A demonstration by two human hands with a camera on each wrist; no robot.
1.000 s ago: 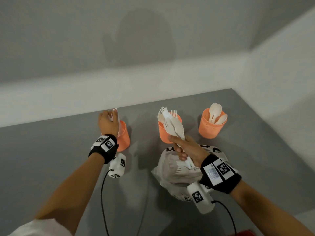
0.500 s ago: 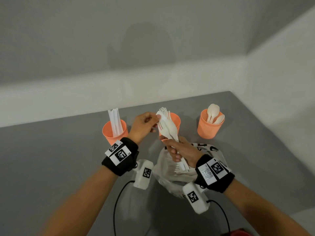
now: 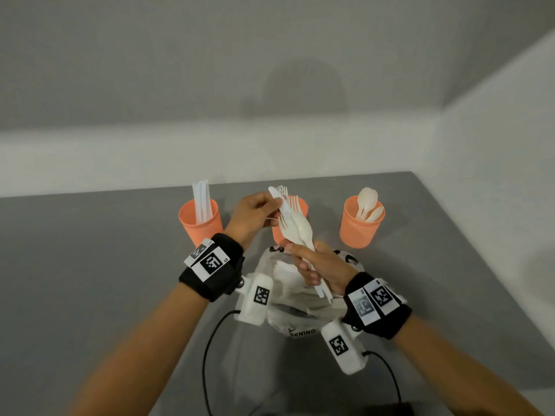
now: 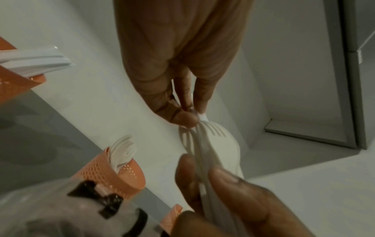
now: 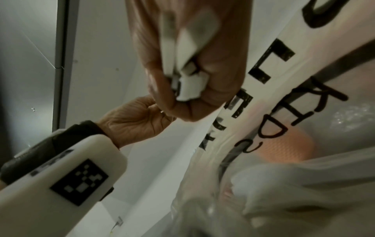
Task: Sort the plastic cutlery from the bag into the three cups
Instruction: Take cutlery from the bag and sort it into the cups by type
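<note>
I judge the sort roughly midway: knives stand in the left cup [image 3: 200,222], forks in the middle cup [image 3: 301,205], spoons in the right cup [image 3: 360,231]. My right hand [image 3: 319,267] clasps a mixed bundle [image 3: 295,226] above the crinkly bag [image 3: 295,307]; my left hand [image 3: 253,217] pinches one thin white knife [image 3: 277,198] from it.

Left hand [image 3: 253,216]: raised before chest, forearm bare, black wrist band with markers; fingertips [image 4: 185,117] pinched together.
Right hand [image 3: 319,267]: nearer body, palm turned inward, fingers [image 5: 160,64] curled into closed grip; black marker band on wrist.
Both forearms angle inward, hands near each other, apart.
</note>
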